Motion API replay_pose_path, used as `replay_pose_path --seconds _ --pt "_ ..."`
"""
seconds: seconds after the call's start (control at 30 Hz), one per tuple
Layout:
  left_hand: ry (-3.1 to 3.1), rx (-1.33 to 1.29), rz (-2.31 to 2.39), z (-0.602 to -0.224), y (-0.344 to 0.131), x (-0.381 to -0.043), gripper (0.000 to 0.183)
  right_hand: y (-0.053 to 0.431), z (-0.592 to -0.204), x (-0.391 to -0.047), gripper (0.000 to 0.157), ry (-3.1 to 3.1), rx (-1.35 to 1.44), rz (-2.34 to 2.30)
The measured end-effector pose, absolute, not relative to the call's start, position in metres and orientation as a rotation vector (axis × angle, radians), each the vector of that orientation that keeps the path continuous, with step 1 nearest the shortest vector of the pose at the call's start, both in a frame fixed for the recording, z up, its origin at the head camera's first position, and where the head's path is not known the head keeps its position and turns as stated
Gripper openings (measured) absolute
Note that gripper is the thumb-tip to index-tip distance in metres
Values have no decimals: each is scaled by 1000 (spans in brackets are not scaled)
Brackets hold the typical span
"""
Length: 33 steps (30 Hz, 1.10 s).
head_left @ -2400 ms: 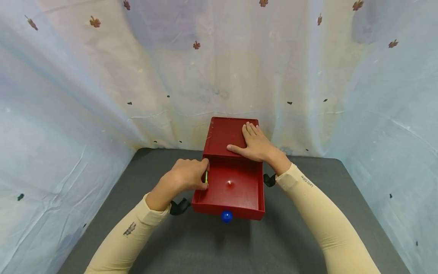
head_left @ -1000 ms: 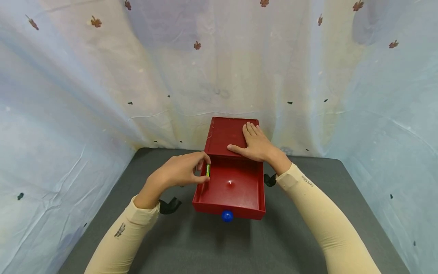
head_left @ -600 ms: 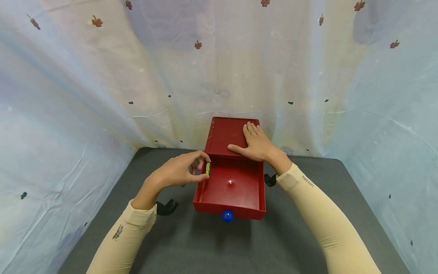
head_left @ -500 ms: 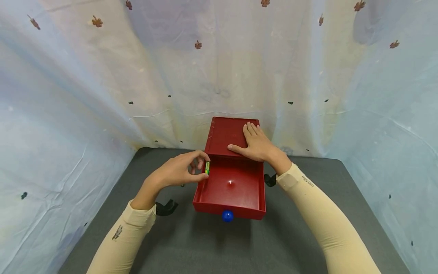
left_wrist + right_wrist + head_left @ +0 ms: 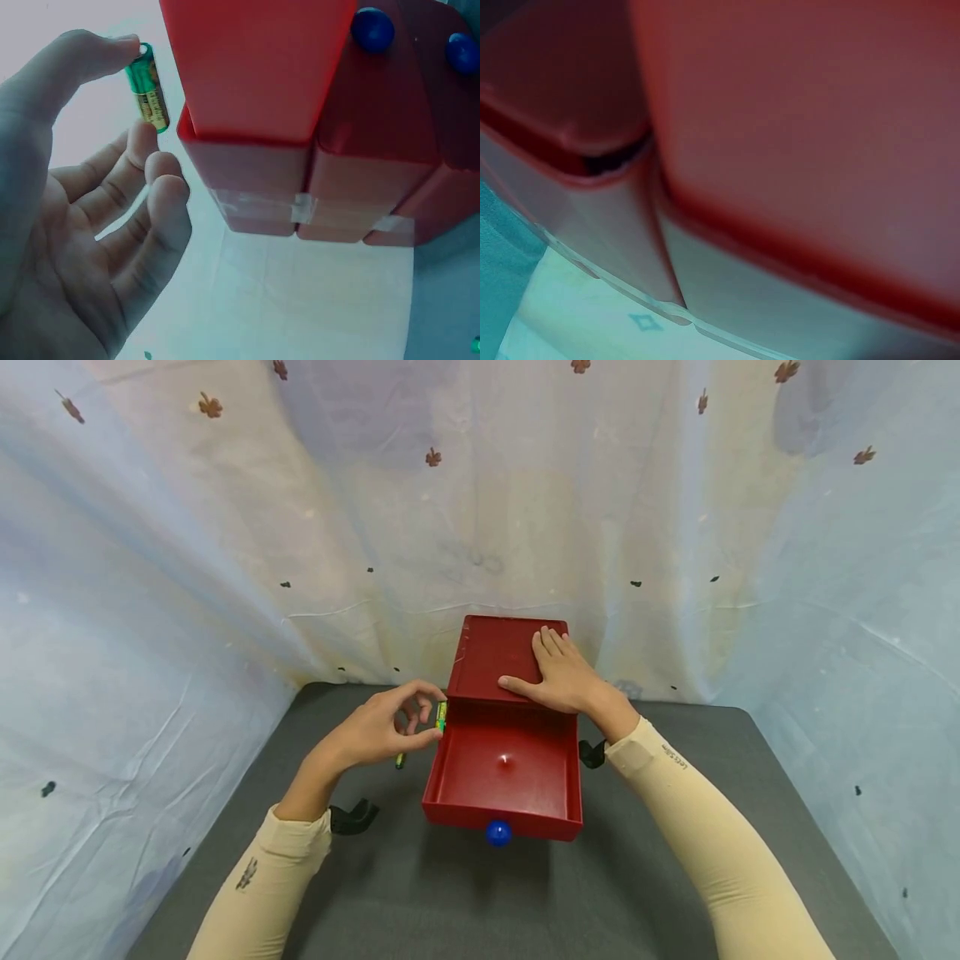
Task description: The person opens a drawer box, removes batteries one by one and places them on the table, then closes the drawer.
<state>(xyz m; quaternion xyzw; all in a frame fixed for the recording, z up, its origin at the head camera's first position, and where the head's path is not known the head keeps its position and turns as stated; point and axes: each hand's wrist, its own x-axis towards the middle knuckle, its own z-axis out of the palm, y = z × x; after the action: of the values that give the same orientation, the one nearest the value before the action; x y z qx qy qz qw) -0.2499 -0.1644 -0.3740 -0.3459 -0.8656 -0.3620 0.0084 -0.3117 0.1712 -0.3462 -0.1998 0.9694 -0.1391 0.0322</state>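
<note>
Between thumb and fingertip my left hand [image 5: 382, 722] pinches a small green and yellow battery [image 5: 441, 717], held just outside the left wall of a pulled-out red drawer [image 5: 517, 789]. The left wrist view shows the same battery [image 5: 148, 88] gripped end to end, the other fingers loosely bent. My right hand [image 5: 561, 678] lies flat with spread fingers on top of the red drawer cabinet [image 5: 487, 652]. A blue knob [image 5: 498, 833] sits on the drawer's front. The right wrist view shows only red drawer casings [image 5: 802, 150], with no hand in it.
Another battery [image 5: 400, 762] is on the dark grey table [image 5: 480, 910], partly behind my left thumb. Two closed drawers with blue knobs [image 5: 373, 30] show beside the pulled-out one in the left wrist view. A pale patterned curtain [image 5: 480, 527] surrounds the table.
My left hand has come out of the drawer with the battery and moved left past its side wall. The other battery has come into view. My right hand has stayed put.
</note>
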Motion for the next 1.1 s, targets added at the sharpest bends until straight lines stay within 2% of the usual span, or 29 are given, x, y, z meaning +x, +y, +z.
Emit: replay_pose_path --seconds 0.37,1.1 --pt "-2691 -988 -1115 -387 -186 -255 42 171 -348 -313 113 2975 -627 -424" --pt "-2790 -876 -1217 -437 -231 -283 41 171 -348 -314 113 2987 -623 -418"
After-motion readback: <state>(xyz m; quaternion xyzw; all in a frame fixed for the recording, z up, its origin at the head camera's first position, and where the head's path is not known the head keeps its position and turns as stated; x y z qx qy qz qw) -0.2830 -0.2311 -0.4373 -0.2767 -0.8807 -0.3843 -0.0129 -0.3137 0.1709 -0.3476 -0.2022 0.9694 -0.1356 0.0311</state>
